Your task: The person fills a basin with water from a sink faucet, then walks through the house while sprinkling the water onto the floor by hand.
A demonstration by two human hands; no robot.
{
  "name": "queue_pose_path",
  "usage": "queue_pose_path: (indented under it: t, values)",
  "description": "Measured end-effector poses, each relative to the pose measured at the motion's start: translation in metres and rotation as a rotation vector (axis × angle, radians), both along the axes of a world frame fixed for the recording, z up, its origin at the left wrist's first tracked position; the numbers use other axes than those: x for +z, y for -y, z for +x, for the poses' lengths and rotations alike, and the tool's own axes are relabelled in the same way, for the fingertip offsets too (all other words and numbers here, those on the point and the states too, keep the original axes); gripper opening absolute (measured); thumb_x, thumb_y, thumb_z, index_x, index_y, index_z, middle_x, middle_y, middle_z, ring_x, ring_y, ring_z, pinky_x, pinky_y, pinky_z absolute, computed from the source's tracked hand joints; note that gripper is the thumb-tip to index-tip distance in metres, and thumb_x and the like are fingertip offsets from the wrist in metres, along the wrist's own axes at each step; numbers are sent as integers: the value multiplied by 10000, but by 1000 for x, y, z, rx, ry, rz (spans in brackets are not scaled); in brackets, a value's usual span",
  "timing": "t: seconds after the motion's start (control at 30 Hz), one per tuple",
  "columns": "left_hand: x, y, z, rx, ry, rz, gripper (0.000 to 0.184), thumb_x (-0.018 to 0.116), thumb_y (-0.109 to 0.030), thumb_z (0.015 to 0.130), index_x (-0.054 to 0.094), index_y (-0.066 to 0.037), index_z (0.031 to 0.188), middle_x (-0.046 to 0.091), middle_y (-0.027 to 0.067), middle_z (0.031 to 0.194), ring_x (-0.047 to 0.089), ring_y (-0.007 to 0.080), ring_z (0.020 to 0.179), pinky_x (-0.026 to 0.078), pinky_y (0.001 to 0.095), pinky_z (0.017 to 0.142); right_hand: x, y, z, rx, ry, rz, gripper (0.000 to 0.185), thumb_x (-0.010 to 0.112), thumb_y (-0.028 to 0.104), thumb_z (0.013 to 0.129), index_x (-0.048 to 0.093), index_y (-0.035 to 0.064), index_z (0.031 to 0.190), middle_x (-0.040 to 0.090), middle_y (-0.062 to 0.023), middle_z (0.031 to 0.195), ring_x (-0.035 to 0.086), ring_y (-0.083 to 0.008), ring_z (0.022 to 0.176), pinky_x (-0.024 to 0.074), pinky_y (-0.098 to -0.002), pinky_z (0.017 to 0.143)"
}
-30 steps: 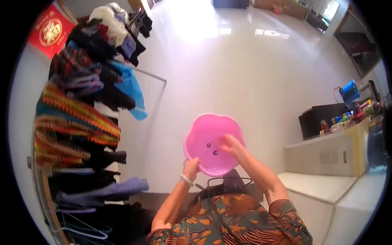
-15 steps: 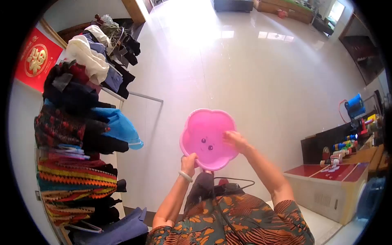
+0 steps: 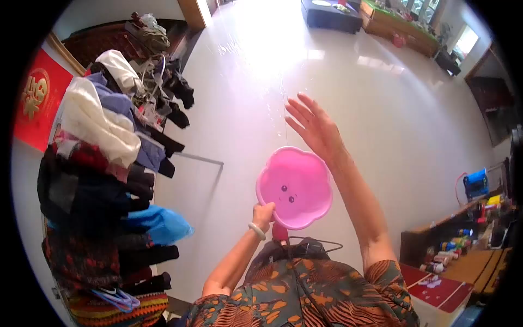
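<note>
A pink flower-shaped plastic basin (image 3: 302, 174) with a small printed face inside is held out in front of my body. My left hand (image 3: 265, 215), with a pale bangle on the wrist, is closed on its near left rim. My right hand (image 3: 318, 128) is raised past the far right rim, palm down, fingers stretched and spread, holding nothing. Small bright specks like water drops (image 3: 280, 117) show near its fingertips. Whether liquid lies in the basin, I cannot tell.
A rack of hanging clothes (image 3: 103, 185) runs along the left, its metal bar (image 3: 199, 158) sticking out over the pale tiled floor (image 3: 229, 109). At right stand a red-topped box (image 3: 436, 286) and a shelf with bottles (image 3: 449, 253). A dark table (image 3: 332, 15) is far ahead.
My right hand has moved from inside the basin outward and up, its fingers now spread. The basin, still in my left hand, has shifted slightly right in view. The camera view has moved.
</note>
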State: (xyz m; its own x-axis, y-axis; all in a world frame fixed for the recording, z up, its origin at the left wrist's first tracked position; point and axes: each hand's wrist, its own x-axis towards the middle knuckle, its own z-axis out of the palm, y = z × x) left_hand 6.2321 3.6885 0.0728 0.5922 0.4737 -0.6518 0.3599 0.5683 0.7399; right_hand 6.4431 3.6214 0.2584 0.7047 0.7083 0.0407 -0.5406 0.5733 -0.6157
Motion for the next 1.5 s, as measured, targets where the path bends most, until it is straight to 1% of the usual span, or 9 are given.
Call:
queue_pose_path:
  t: [0.4, 0.53, 0.6, 0.7, 0.9, 1.17, 1.27, 1.37, 1.5]
  values:
    - [-3, -140, 200, 125, 89, 3, 179, 537, -44, 643, 547, 53, 793, 558, 104, 729, 587, 220, 632, 525, 371, 547, -189, -84, 180, 432, 279, -1266, 293, 441, 159, 880, 493, -49, 1079, 540, -149, 1016, 561, -237, 880, 485, -321, 758]
    - [8, -173, 260, 263, 101, 15, 146, 536, -44, 649, 548, 54, 755, 549, 96, 691, 576, 203, 590, 517, 344, 522, -208, -169, 247, 337, -484, -418, 253, 502, 60, 840, 504, -46, 1070, 531, -159, 1026, 535, -259, 958, 474, -383, 802]
    - [4, -190, 288, 379, 121, 52, 102, 539, -52, 655, 547, 46, 682, 532, 76, 650, 533, 175, 524, 471, 309, 476, -99, -228, 294, 645, -168, 192, 333, 421, 230, 921, 475, -22, 1132, 475, -205, 1182, 445, -311, 1108, 347, -400, 971]
    - [26, -219, 318, 371, 47, 57, 87, 548, -51, 651, 548, 32, 675, 518, 58, 636, 503, 155, 526, 426, 300, 470, 14, -283, 351, 388, -59, 238, 483, 367, 273, 936, 261, -26, 1301, 347, -220, 1306, 362, -310, 1202, 266, -422, 1045]
    - [13, -298, 396, 419, 80, 6, 137, 534, -6, 649, 539, 43, 777, 540, 81, 727, 539, 169, 643, 446, 309, 579, -184, -326, 459, 570, -10, -259, 360, 459, 262, 904, 465, -24, 1123, 519, -165, 1116, 523, -251, 1021, 439, -369, 873]
    - [0, -434, 512, 427, 72, 70, 55, 549, -26, 644, 547, 13, 683, 515, 49, 643, 495, 141, 570, 391, 285, 515, -248, -418, 508, 522, 104, -979, 206, 505, 181, 854, 550, 15, 967, 549, -91, 850, 547, -180, 673, 464, -293, 531]
    - [13, -489, 549, 408, 78, -8, 44, 559, -42, 639, 541, -3, 648, 499, 35, 620, 482, 133, 570, 376, 281, 510, -252, -512, 555, 407, -521, -443, 225, 484, 107, 845, 524, 29, 1053, 560, -129, 895, 569, -221, 727, 495, -339, 590]
    - [16, -542, 573, 399, 100, 41, 64, 548, -50, 641, 525, 9, 626, 475, 21, 579, 454, 110, 536, 338, 288, 464, -67, -601, 626, 355, -143, 222, 322, 456, 199, 891, 464, 6, 1149, 480, -190, 1177, 395, -302, 1168, 295, -447, 1010]
    - [6, -611, 615, 450, 109, 81, 53, 552, -45, 637, 533, 5, 632, 490, 25, 612, 458, 114, 544, 356, 278, 498, -14, -664, 694, 181, -89, 179, 403, 451, 254, 898, 389, 17, 1218, 407, -167, 1251, 360, -293, 1201, 273, -454, 1030]
